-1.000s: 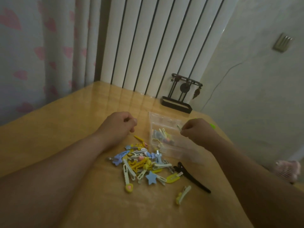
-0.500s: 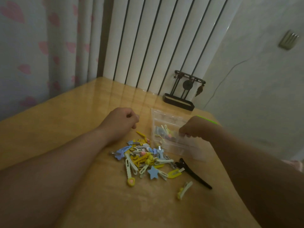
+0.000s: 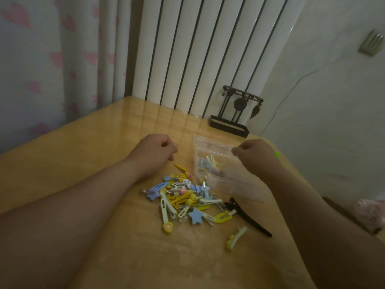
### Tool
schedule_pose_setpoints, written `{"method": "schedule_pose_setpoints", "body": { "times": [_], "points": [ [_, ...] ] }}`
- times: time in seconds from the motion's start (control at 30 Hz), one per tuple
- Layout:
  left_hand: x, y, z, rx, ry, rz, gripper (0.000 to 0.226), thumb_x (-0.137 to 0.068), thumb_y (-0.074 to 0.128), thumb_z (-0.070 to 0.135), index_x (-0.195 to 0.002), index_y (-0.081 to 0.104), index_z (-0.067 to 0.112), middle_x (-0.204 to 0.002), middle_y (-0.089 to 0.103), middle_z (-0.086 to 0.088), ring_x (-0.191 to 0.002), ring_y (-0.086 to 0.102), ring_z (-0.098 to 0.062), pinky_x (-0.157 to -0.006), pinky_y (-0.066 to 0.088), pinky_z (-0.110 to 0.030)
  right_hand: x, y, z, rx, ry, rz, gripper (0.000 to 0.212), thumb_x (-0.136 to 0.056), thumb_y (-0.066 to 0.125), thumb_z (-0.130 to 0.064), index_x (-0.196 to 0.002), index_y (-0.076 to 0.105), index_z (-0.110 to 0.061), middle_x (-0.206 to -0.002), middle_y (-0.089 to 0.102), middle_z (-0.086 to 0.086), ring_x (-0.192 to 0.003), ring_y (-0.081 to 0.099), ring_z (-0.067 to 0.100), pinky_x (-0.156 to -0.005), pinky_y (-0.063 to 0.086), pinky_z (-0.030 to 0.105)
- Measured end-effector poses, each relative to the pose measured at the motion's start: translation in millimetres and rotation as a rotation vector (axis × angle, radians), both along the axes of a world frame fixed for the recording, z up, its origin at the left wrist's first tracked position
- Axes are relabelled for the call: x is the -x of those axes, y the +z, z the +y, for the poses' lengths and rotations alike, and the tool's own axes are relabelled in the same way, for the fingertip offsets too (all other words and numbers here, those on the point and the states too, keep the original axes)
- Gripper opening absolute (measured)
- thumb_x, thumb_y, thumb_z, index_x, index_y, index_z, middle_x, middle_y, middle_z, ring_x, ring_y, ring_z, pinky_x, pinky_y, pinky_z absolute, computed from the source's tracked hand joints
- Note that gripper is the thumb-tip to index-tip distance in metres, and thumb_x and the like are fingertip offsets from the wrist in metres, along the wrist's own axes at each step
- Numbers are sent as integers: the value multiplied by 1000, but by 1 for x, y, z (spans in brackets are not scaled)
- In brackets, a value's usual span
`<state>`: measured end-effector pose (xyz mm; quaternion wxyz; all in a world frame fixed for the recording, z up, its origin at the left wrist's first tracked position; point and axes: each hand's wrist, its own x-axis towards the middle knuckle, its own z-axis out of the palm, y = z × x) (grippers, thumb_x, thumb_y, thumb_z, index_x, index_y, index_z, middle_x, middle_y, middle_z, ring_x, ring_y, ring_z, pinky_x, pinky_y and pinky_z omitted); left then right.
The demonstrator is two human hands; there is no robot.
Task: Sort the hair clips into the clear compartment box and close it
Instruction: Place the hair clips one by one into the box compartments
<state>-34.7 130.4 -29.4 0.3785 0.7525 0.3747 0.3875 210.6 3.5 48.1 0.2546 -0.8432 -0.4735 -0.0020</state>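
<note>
Left hand (image 3: 155,150): curled into a fist, knuckles up, just beyond the far edge of the pile; nothing shows in it, palm side hidden.
Right hand (image 3: 253,156): fingers curled, thumb and fingertips drawn together, over the far right part of the box; nothing seen between them, underside hidden.
Clear compartment box (image 3: 235,185): on the table (image 3: 83,163), just right of the pile. Walls transparent and blurred; dividers and lid hard to make out. A few clips in box (image 3: 210,164), in its left part, colours indistinct.
Pile of hair clips (image 3: 183,197): loose heap between the forearms; yellow, pale green and blue, overlapping, individual count not readable. Blue star clip (image 3: 195,215) at the near edge.
Black clip (image 3: 248,216): long, right of the pile.
Yellow-green clip (image 3: 236,237): alone, nearest the viewer.
Dark stand (image 3: 229,126): at the table's far edge.
Green object (image 3: 277,153): mostly hidden behind the right hand, unidentifiable.
</note>
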Motion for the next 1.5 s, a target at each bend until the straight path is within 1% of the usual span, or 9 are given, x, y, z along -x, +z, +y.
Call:
{"method": "schedule_pose_setpoints", "body": {
  "times": [0.13,0.23,0.43,0.6,0.93,1.1,1.23,1.37,1.5],
  "points": [
    [1,1,0,-11,0,18,26,-101,64,35,-83,75,20,-76,77,8,-74,66,-13,-84,57,-42,32,-1,-53,-317,197,37,16,-99,66,-35,-92,77,-26,-78,71,-9,-75,65,6,-68,54,27],
    [2,2,-1,-18,12,28,25,-101,64,32,-84,76,18,-77,77,7,-75,67,-14,-86,57,-43,50,-5,-72,-204,386,93,14,-99,67,-36,-90,76,-32,-77,71,-13,-75,65,1,-61,46,13],
    [2,4,-8,-33,13,53,22,-101,65,28,-85,77,19,-78,78,5,-74,67,-18,-86,57,-48,53,-19,-79,127,568,-84,9,-96,71,-38,-102,76,-39,-91,68,-22,-86,62,-4,-74,55,22],
    [3,4,-10,-18,23,61,21,-101,65,28,-86,76,19,-78,78,4,-72,67,-17,-85,57,-48,56,-23,-76,184,662,-152,17,-90,76,-38,-107,74,-39,-97,62,-19,-87,58,1,-77,55,29],
    [-1,6,-12,-16,19,73,20,-101,66,26,-87,77,17,-78,78,5,-73,67,-18,-84,58,-46,58,-27,-76,206,669,-257,3,-99,65,-39,-101,63,-40,-101,55,-17,-88,52,3,-72,44,20],
    [-1,5,-9,-23,15,64,20,-101,66,26,-86,77,18,-78,78,5,-72,66,-12,-84,56,-43,51,-25,-74,102,620,-119,5,-102,61,-35,-100,66,-36,-100,61,-15,-93,57,2,-81,52,26],
    [-1,2,-7,-22,14,50,21,-101,65,27,-85,76,19,-78,78,6,-73,67,-11,-83,55,-40,43,-24,-74,-118,519,76,7,-103,62,-33,-98,67,-32,-92,68,-12,-85,62,3,-71,50,18],
    [-1,0,-6,-17,13,34,24,-102,64,29,-84,76,16,-77,77,4,-74,67,-13,-80,55,-39,23,-15,-67,-307,330,188,10,-103,62,-28,-99,70,-24,-86,70,-6,-77,64,6,-68,50,26],
    [-2,0,-3,-31,10,27,26,-102,64,29,-84,76,15,-77,76,6,-64,61,6,-70,46,-30,5,4,-45,-276,175,233,14,-103,63,-27,-98,73,-20,-92,73,-2,-85,68,15,-70,51,31]
  ]
}}
